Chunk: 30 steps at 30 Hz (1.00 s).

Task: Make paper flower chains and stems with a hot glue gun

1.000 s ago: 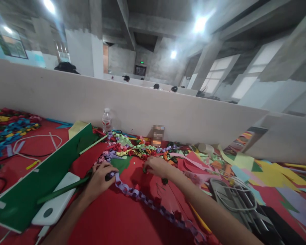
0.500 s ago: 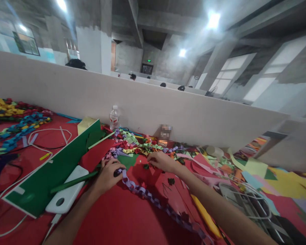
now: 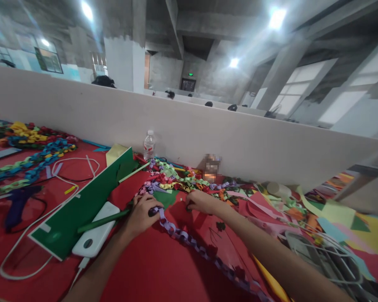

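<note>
A purple paper chain [image 3: 195, 245] runs across the red table cover [image 3: 151, 272] from the middle toward the lower right. My left hand [image 3: 142, 213] is curled over its upper end, fingers closed on the last link. My right hand [image 3: 201, 200] lies just to the right, fingers pinched on a small dark green scrap by the edge of a heap of mixed-colour paper chains [image 3: 176, 179]. Both forearms reach in from the bottom of the view.
A green board [image 3: 82, 209] leans at the left, with a white power bank [image 3: 96, 237] and white cable [image 3: 25, 272] beside it. A water bottle [image 3: 148, 145] stands by the beige partition [image 3: 208, 134]. Coloured paper scraps [image 3: 334, 209] and a wire rack [image 3: 321, 256] lie right. More chains [image 3: 34, 147] and a blue glue gun [image 3: 17, 201] lie far left.
The view has shifted left and slightly up, bringing the glue gun and far-left chains into sight. Both hands keep their places at the chain's end and the paper heap.
</note>
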Tool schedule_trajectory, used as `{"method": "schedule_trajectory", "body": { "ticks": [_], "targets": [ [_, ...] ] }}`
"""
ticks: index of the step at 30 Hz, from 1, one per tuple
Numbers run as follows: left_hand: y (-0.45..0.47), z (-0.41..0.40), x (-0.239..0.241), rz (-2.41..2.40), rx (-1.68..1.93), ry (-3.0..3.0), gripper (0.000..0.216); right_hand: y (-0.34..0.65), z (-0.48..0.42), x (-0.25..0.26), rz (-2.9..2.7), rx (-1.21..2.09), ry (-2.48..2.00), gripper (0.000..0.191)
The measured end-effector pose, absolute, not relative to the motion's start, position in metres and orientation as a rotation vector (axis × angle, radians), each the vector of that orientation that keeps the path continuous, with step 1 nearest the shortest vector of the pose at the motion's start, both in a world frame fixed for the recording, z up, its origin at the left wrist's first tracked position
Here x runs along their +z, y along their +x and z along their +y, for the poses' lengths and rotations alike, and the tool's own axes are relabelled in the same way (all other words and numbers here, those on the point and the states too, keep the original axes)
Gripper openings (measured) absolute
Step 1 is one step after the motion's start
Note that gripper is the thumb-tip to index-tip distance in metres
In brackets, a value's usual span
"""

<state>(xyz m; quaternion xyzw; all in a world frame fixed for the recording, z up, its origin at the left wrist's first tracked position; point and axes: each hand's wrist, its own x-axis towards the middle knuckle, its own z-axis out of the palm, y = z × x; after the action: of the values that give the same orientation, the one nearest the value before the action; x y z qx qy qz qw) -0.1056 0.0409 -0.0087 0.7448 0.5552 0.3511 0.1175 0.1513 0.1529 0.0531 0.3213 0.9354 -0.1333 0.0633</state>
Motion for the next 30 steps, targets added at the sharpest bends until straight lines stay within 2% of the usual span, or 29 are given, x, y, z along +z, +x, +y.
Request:
{"method": "schedule_trajectory", "body": {
  "ticks": [6, 11, 18, 21, 25, 30],
  "targets": [
    [-0.109, 0.042, -0.010, 1.621, 1.012, 2.198, 0.023, 0.161, 0.150, 0.052, 2.867, -0.523, 1.066, 0.013],
    [-0.109, 0.042, -0.008, 1.644, 1.015, 2.202, 0.021, 0.159, 0.145, 0.050, 2.969, -0.749, 1.237, 0.012],
    [-0.106, 0.040, -0.005, 1.658, 1.039, 2.176, 0.014, 0.134, 0.130, 0.039, 2.998, -1.324, 1.336, 0.040],
    [-0.105, 0.040, -0.003, 1.671, 1.043, 2.175, 0.013, 0.123, 0.122, 0.031, 2.964, -1.485, 1.314, 0.046],
    [-0.104, 0.039, -0.001, 1.665, 1.045, 2.170, 0.013, 0.113, 0.114, 0.026, 2.988, -1.529, 1.327, 0.039],
    [-0.105, 0.038, 0.001, 1.668, 1.050, 2.166, 0.012, 0.102, 0.108, 0.034, 3.108, -1.405, 1.339, 0.025]
  ]
}}
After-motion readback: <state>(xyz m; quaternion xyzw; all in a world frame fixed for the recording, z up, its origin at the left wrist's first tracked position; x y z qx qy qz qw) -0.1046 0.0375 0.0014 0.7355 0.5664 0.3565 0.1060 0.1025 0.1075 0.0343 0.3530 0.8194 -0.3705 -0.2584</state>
